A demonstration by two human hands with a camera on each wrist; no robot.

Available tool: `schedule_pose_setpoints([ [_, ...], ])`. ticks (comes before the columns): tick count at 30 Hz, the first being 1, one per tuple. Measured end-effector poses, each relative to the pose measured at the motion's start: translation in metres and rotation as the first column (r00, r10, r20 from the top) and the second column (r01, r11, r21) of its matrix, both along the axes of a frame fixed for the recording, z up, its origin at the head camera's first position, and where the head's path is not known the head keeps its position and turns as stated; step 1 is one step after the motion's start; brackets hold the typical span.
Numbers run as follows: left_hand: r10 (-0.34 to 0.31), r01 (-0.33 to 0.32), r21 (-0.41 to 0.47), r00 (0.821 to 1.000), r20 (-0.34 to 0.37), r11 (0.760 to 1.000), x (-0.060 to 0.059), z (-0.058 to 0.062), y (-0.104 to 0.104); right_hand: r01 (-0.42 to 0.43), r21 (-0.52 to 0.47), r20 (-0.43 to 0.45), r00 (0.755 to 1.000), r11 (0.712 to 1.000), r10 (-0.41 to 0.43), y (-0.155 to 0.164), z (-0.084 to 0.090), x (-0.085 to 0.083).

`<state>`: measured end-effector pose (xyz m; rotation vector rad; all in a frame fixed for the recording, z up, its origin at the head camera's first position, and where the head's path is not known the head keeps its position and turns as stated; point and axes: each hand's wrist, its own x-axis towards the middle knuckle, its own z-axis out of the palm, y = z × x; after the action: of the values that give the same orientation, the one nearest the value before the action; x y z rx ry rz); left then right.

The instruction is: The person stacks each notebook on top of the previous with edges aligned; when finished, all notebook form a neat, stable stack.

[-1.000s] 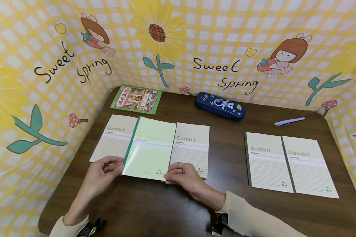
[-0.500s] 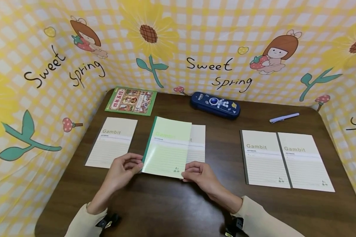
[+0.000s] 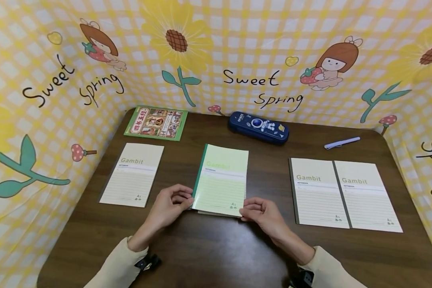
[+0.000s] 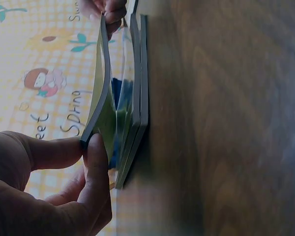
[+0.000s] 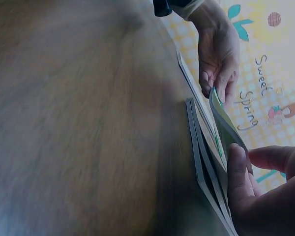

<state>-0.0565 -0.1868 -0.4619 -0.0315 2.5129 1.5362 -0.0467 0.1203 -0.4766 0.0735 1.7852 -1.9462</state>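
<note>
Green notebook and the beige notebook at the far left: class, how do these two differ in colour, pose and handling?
The green notebook has a pale green cover and green spine; the beige notebook is cream.
The green notebook is pinched at its near corners by the left hand and right hand, its near edge raised over a stack; the beige notebook lies flat on the table, untouched.
Both share the same lined cover layout.

Dark brown wooden table carries: cream Gambit notebook at left, green picture book at back left, navy blue pencil case at back centre, lilac pen at back right, two cream Gambit notebooks side by side at right, touching.
</note>
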Motion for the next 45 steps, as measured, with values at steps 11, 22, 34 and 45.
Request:
schedule_pose_setpoints([
  [11,0.019,-0.018,-0.015,0.999,0.047,1.0,0.002,-0.009,0.013,0.002,0.073,-0.025,1.0,0.997,0.0,0.013,-0.006,-0.002],
  [22,0.011,-0.009,-0.037,0.998,0.054,0.999,0.006,-0.011,0.015,0.025,0.197,-0.11,0.994,0.98,-0.003,0.017,-0.011,0.0],
  [34,0.021,-0.019,-0.051,0.999,0.025,0.998,0.005,-0.013,0.016,0.036,0.327,-0.224,0.974,0.944,0.04,0.016,-0.017,-0.001],
  [45,0.001,-0.001,-0.053,1.0,0.003,0.999,0.005,-0.015,0.014,0.042,0.368,-0.268,0.961,0.929,0.062,0.013,-0.016,-0.002],
])
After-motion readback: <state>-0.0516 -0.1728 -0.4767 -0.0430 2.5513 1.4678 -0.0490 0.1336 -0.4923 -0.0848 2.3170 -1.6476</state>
